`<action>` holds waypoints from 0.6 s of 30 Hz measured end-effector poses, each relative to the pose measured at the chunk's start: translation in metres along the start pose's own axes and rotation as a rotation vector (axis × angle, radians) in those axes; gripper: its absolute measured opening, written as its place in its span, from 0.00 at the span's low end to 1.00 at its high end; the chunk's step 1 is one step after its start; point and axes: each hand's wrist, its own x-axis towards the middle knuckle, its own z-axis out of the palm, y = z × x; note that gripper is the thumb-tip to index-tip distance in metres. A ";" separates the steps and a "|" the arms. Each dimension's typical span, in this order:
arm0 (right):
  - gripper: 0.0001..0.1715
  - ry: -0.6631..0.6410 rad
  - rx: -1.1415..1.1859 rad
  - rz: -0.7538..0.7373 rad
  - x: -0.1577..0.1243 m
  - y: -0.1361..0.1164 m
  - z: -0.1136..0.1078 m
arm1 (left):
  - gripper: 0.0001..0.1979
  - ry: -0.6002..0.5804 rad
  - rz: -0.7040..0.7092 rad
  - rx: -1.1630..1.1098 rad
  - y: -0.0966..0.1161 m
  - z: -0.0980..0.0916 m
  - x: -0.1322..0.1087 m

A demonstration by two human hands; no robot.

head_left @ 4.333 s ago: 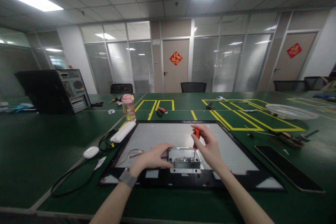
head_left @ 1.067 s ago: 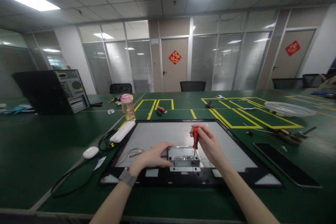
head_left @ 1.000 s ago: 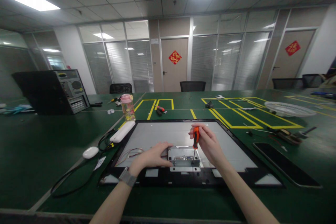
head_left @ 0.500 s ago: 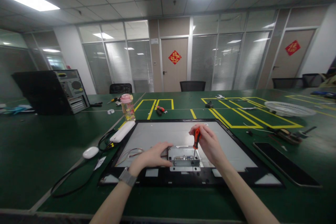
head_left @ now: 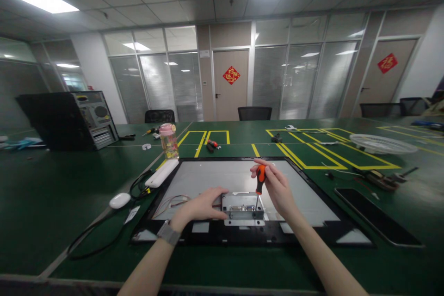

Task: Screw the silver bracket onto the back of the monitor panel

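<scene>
An orange and black screwdriver (head_left: 260,179) is held upright in my right hand (head_left: 275,185), its shaft reaching down to the right part of a metal bracket box (head_left: 239,202). My left hand (head_left: 204,204) rests at the left side of that box, thumb and fingers spread around its left edge. The box sits near the front edge of a flat display panel (head_left: 208,173) with a black frame, lying on the green table. Thin wires (head_left: 173,201) run on the panel left of the box. Whether the screwdriver tip sits in a screw is too small to tell.
Left of the panel are a white bar (head_left: 162,174), a white oval device (head_left: 120,200), black cables and a pink-lidded bottle (head_left: 169,141). Farther left stands an open computer case (head_left: 69,120). On the right lie a black slab (head_left: 376,216) and a clear round tray (head_left: 381,144).
The fingers of my right hand have loosened and shifted slightly around the screwdriver handle, showing more of it. My left hand and the box have stayed in place.
</scene>
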 end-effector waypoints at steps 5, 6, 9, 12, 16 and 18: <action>0.11 0.107 -0.281 -0.076 -0.001 0.001 -0.001 | 0.38 0.004 0.000 -0.002 0.000 0.000 0.000; 0.10 0.127 -0.333 -0.119 -0.002 0.001 -0.001 | 0.38 0.006 -0.002 -0.001 0.000 0.000 0.000; 0.12 0.119 -0.377 -0.192 -0.003 -0.002 0.000 | 0.38 0.004 0.005 -0.003 -0.001 0.000 0.000; 0.15 0.089 -0.324 -0.147 -0.004 -0.002 0.000 | 0.38 0.001 0.011 -0.012 -0.001 0.000 0.000; 0.10 0.123 -0.399 -0.206 -0.004 0.002 0.000 | 0.38 0.001 0.010 -0.015 0.000 0.000 0.000; 0.08 0.138 -0.438 -0.250 -0.004 0.002 0.000 | 0.38 0.001 -0.001 -0.009 0.000 0.000 -0.001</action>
